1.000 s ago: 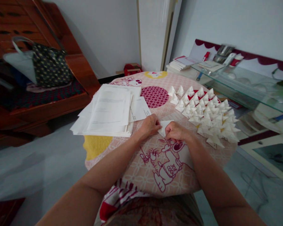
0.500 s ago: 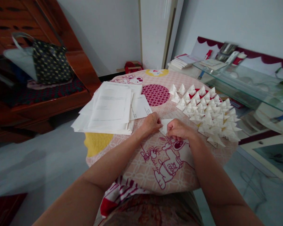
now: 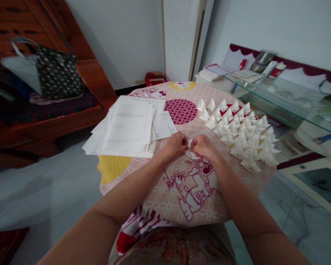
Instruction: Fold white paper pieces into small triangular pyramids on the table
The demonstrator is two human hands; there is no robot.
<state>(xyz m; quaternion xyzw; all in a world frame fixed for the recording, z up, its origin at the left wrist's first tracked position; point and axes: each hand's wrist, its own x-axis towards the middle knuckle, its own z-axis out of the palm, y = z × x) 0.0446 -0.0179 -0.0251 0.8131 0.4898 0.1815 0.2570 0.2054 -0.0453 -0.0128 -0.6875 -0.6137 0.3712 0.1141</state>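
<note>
A small folded sheet of white paper (image 3: 192, 154) lies on the patterned tablecloth (image 3: 151, 195), partly covered by my fingers. My left hand (image 3: 177, 143) grips its left side with bent fingers. From the right, my right hand (image 3: 203, 146) pinches the same paper, its fingertips close to those of my left. To the right stand rows of small pointed folded-paper pieces (image 3: 239, 127). At the left rests a stack of white sheets (image 3: 128, 125), some with printed lines; one sheet (image 3: 163, 125) sticks out towards my left hand.
A glass shelf unit (image 3: 287, 103) borders the table on the right, with a pile of papers (image 3: 211, 72) and metal containers (image 3: 264, 60) on top. On the left, a wooden bench (image 3: 91, 81) carries a dotted bag (image 3: 57, 71).
My right hand has moved left, closer to my left hand. Less of the white paper shows between them, and it looks narrower.
</note>
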